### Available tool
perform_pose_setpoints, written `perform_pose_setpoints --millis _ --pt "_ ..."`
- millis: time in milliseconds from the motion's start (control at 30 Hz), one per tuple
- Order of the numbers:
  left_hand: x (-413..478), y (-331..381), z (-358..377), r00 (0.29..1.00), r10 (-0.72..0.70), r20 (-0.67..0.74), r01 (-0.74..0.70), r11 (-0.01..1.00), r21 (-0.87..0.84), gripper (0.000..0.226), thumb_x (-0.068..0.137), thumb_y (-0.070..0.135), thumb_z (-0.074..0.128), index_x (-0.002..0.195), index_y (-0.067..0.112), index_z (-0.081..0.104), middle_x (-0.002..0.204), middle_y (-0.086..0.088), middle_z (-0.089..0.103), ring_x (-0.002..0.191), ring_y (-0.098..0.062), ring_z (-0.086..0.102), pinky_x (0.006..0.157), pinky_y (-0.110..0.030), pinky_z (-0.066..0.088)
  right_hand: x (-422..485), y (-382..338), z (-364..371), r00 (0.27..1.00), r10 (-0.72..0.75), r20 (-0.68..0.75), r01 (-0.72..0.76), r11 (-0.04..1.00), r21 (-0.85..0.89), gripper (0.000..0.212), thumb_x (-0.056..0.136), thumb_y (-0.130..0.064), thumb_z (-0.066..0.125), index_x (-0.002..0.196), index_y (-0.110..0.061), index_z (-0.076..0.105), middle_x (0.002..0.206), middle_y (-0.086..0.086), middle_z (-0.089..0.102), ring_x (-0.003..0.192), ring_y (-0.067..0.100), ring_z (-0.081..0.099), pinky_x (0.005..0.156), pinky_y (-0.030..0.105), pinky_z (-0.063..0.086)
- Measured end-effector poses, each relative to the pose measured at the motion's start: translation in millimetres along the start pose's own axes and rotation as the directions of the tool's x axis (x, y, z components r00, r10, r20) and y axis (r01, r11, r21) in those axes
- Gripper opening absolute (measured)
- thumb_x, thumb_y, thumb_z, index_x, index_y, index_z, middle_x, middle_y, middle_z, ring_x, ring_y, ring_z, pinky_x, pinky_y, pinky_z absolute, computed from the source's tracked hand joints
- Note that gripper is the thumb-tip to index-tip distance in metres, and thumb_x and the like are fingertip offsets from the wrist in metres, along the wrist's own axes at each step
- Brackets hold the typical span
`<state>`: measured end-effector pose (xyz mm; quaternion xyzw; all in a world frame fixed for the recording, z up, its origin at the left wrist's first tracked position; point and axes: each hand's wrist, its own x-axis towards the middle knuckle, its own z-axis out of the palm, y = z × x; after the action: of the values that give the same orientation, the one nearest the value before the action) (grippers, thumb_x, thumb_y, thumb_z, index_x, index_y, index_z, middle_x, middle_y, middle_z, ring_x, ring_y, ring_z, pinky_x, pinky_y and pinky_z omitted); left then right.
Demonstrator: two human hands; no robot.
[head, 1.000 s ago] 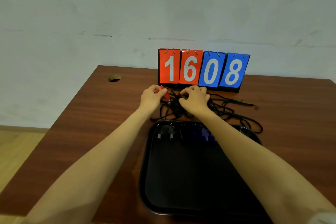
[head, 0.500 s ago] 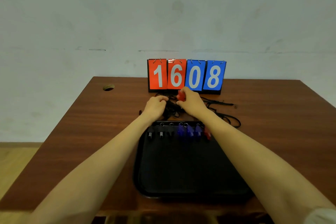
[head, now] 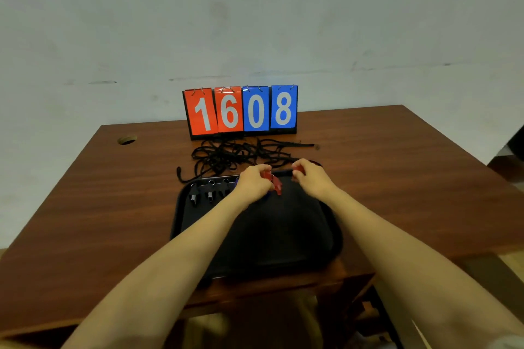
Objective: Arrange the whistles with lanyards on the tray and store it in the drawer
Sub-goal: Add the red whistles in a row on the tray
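Note:
A black tray (head: 286, 235) lies on the brown table (head: 107, 207) in front of me. Black whistles (head: 202, 193) stand in a row along its far rim at the left. My left hand (head: 255, 183) is over the tray's far edge, pinching a red whistle (head: 273, 180). My right hand (head: 307, 176) sits just to the right of it, closed on another red whistle (head: 297, 168). A tangle of black lanyards (head: 235, 157) spreads on the table behind the tray. Further whistles under my left hand are mostly hidden.
A flip scoreboard (head: 241, 110) reading 1608 stands at the table's back, against the wall. A round cable hole (head: 127, 139) is at the back left corner. The tray's near edge overhangs the table's front edge.
Both hands have come back from the lanyard tangle to the tray's far rim, each with a red whistle. The view has tilted, showing the table from farther back.

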<state>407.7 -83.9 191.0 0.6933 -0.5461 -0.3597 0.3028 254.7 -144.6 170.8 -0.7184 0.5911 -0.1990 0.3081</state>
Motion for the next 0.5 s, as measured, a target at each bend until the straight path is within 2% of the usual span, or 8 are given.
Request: perform_pose_setpoints --millis 100,267,367,500 --pt "1 -3 9 1.000 0.003 0.005 -0.003 1.000 0.000 0.060 0.079 0.003 0.069 0.135 0.015 0.050 0.132 -0.010 0.053 0.119 -0.025 0.052 0.098 -0.031 0.045 -1 9 8 1.000 -0.001 0.001 0.001 0.998 -0.067 0.029 0.097 -0.021 0.048 0.125 -0.012 0.052 0.123 0.012 0.061 0.113 0.029 0.057 0.092 0.036 0.045" --pt "9 -6 14 0.998 0.040 -0.042 -0.038 0.999 0.034 0.055 0.077 0.001 0.070 0.128 0.017 0.055 0.124 -0.009 0.052 0.110 -0.021 0.053 0.091 -0.029 0.048 2 19 20 0.997 -0.051 -0.050 0.043 0.988 -0.149 0.019 0.095 -0.017 0.051 0.111 -0.010 0.046 0.106 0.014 0.063 0.095 0.033 0.061 0.079 0.039 0.048" --pt "16 -8 17 0.994 0.075 -0.080 -0.071 0.996 0.052 0.049 0.079 0.002 0.069 0.124 0.017 0.057 0.117 -0.006 0.058 0.103 -0.018 0.057 0.085 -0.024 0.048 3 24 25 0.984 -0.175 -0.041 0.159 0.956 -0.248 0.016 0.092 -0.013 0.053 0.107 -0.010 0.050 0.111 0.010 0.059 0.099 0.031 0.059 0.079 0.038 0.047" --pt "21 -10 21 0.991 0.082 -0.110 -0.077 0.996 0.053 0.046 0.080 0.005 0.069 0.123 0.016 0.058 0.116 -0.004 0.059 0.100 -0.015 0.059 0.082 -0.021 0.046 4 31 28 0.966 -0.259 0.012 0.251 0.924 -0.287 0.029 0.090 -0.017 0.059 0.117 -0.011 0.052 0.123 0.006 0.052 0.108 0.026 0.054 0.086 0.035 0.046"
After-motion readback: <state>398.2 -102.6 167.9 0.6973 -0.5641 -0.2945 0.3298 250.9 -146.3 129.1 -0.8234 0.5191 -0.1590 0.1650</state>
